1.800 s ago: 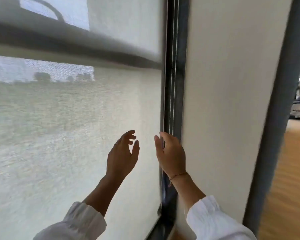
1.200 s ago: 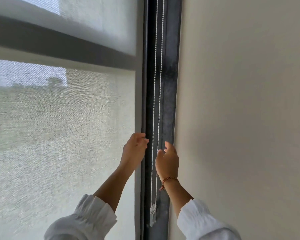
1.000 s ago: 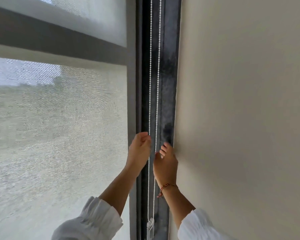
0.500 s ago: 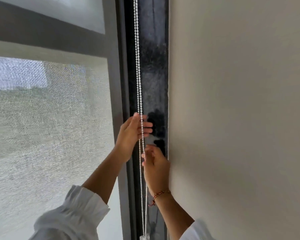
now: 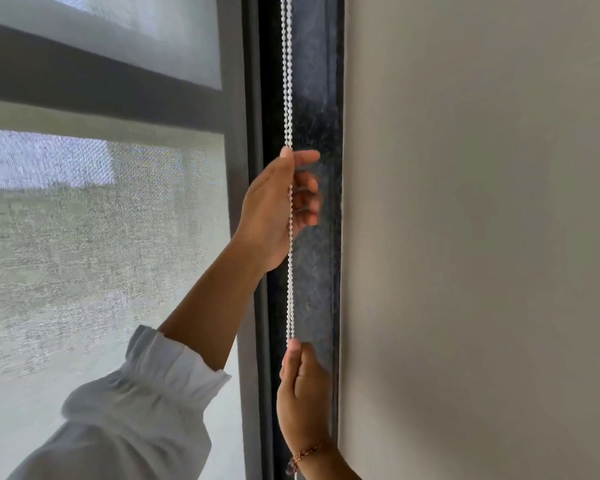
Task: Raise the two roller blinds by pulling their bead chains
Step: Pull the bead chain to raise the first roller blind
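Observation:
A white bead chain (image 5: 287,81) hangs in a double strand in front of the dark window frame (image 5: 316,98). My left hand (image 5: 274,209) is raised beside the chain and pinches it between thumb and forefinger at its top. My right hand (image 5: 303,393), with a thin bracelet at the wrist, pinches the same chain lower down. A pale mesh roller blind (image 5: 101,237) covers the window on the left. A plain beige roller blind (image 5: 482,237) fills the right side.
A dark horizontal window bar (image 5: 84,77) shows through the mesh blind at the upper left. White sleeves cover both forearms.
Both hands have taken hold of the chain. My right hand has moved down along it, and my left hand sits a little lower in view. The camera has shifted closer to the frame.

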